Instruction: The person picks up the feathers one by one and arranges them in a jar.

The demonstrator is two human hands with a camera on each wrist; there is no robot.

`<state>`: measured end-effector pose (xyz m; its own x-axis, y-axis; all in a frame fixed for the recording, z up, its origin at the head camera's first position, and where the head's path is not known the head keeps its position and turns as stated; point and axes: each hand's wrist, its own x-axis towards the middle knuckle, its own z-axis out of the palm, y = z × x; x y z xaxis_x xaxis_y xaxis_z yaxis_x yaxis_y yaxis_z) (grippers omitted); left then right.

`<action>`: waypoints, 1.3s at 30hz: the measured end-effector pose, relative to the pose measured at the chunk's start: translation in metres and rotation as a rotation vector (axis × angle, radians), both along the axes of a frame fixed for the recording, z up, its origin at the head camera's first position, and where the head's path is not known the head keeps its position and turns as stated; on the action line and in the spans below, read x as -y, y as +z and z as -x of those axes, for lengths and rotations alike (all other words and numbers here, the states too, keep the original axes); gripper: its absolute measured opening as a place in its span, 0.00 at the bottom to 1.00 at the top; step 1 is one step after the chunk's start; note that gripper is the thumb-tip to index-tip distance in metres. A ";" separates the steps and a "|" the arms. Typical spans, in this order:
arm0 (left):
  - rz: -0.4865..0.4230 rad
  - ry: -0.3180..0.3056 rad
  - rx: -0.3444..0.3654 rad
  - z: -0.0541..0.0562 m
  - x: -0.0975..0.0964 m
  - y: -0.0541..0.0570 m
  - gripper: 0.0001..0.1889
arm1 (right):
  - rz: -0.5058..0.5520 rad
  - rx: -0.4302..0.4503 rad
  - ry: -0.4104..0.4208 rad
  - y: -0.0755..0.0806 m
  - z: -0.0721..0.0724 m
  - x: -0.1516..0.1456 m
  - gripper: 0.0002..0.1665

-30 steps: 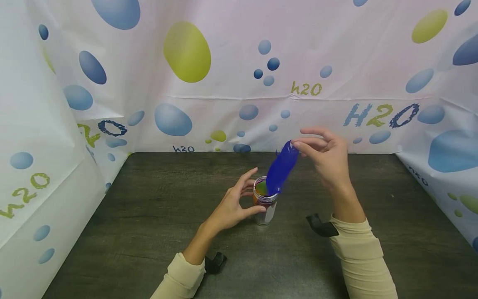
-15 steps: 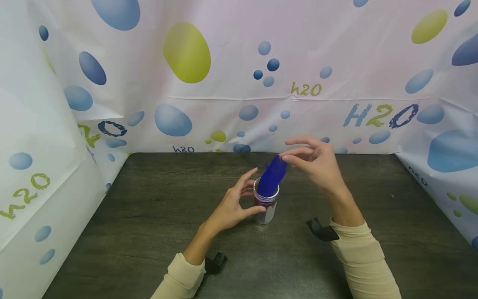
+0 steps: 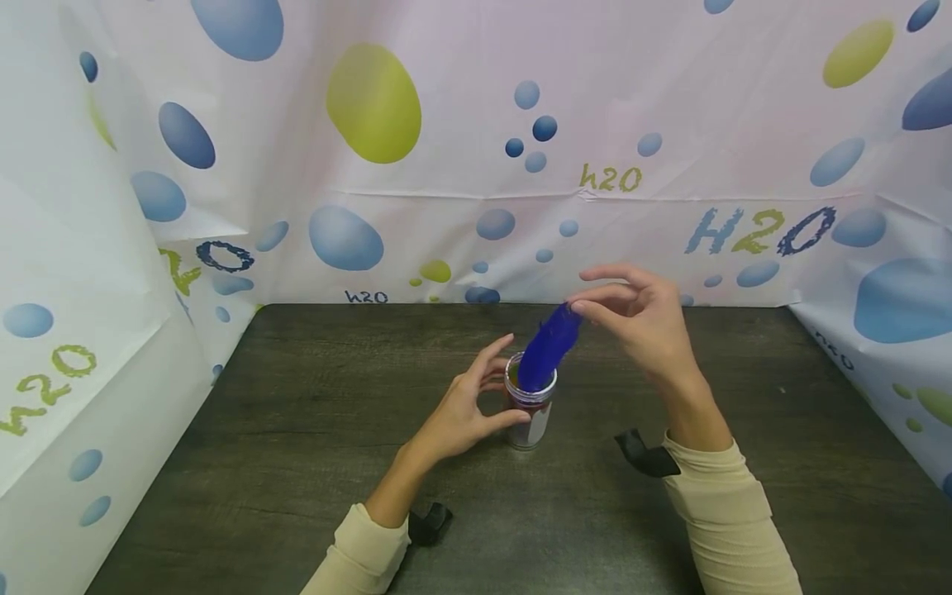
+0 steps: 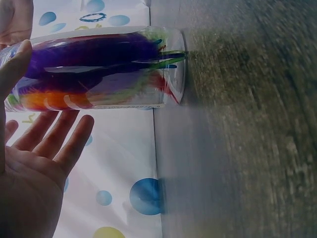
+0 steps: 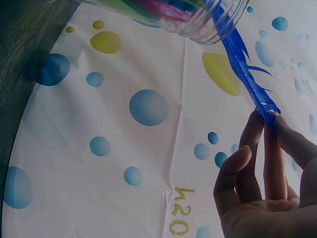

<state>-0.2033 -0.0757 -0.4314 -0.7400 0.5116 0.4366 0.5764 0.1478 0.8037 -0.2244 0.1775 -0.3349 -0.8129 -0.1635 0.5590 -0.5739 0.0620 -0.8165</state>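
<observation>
A clear glass jar (image 3: 530,428) stands upright on the dark table, packed with purple, orange, green and red feathers (image 4: 94,54) that show through its side in the left wrist view. My left hand (image 3: 463,415) holds the jar, thumb on the near side and fingers around the far left. Above the jar, my right hand (image 3: 649,326) pinches one end of a blue feather (image 3: 550,349) between thumb and fingertips. The feather slants down to the left, and its lower end is inside the threaded jar mouth (image 5: 218,25). How deep it reaches is hidden.
The dark wood-grain table (image 3: 312,430) extends around the jar. Behind it and at the sides hangs a white sheet (image 3: 461,91) printed with blue and green ovals. A black strap piece (image 3: 645,454) juts from the right sleeve and another (image 3: 430,524) from the left.
From above the rim, the blue feather has come down and left into the jar mouth; over the last half second my right hand rose slightly rightward. My left hand and the jar stayed put.
</observation>
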 end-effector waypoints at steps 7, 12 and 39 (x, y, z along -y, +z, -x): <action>-0.005 -0.005 0.005 0.001 0.000 -0.001 0.51 | -0.137 -0.023 0.027 -0.003 -0.001 0.000 0.16; -0.004 -0.005 0.010 0.000 0.000 -0.001 0.51 | -0.106 -0.030 -0.008 -0.001 -0.002 -0.001 0.15; 0.000 -0.008 0.006 -0.003 0.003 -0.001 0.50 | -0.157 0.004 0.216 -0.008 0.012 0.006 0.16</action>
<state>-0.2008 -0.0782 -0.4328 -0.7385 0.5180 0.4317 0.5724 0.1433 0.8073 -0.2367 0.1719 -0.3425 -0.7521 -0.4177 0.5098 -0.5841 0.0641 -0.8092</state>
